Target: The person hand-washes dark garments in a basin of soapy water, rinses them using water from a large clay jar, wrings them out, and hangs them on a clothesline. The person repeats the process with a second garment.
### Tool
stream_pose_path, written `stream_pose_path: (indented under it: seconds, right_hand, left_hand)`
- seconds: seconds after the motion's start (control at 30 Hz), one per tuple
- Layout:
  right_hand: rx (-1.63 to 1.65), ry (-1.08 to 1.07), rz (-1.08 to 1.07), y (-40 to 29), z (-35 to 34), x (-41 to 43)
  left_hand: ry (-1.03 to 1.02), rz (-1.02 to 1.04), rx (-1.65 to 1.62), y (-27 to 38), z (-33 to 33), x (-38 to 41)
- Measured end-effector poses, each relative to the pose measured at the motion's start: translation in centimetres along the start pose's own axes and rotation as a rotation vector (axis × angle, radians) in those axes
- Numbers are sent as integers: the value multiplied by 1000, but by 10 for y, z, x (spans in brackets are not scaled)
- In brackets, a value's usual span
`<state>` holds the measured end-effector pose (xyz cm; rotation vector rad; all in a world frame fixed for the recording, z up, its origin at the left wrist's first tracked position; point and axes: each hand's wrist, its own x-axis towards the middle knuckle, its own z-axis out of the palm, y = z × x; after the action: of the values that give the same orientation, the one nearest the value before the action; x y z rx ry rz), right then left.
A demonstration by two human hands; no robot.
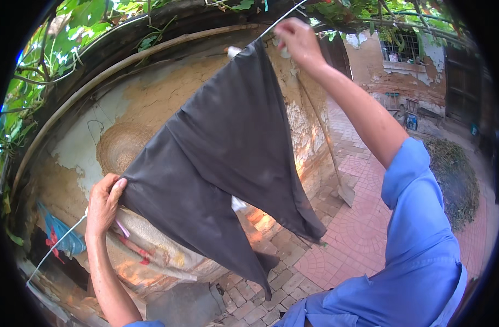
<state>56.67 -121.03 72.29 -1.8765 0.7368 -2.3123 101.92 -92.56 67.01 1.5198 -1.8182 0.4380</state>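
Note:
A pair of dark trousers (221, 151) hangs over a thin clothesline (57, 247) that slants from lower left to upper right, its legs dangling. My left hand (104, 202) grips the trousers' lower left corner together with the line, thumb on the cloth. My right hand (296, 41) is raised beside the line, a little right of the trousers' upper end. Its fingers are blurred, so whether they hold something small cannot be told.
Behind the trousers, a round straw hat (125, 145) hangs on the mud wall (163, 90). A blue plastic bag (63, 233) hangs at left. A shovel (346, 194) leans at the wall's corner. Light cloths (163, 245) hang lower down. Cut plants (451, 180) lie right, and vines grow overhead.

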Motion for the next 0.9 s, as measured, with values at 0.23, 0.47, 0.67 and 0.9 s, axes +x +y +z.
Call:
stream_pose_path:
  seconds: [0.23,0.47,0.67,0.9]
  right_hand:
    - [-164,-185,193,21,25,-63]
    - [100,128,3,7,20,-10]
    - [-363,-24,-22,22,22,75]
    - [-580,278,46,111,-27,181]
  left_hand:
    - [-67,-187,-335,-16,-5,0]
    - [-38,-300,-424,-18,-1,-9]
    - [92,-433,-378,-25,-15,-13]
    - [-115,-415,-227,-20,-14,-5]
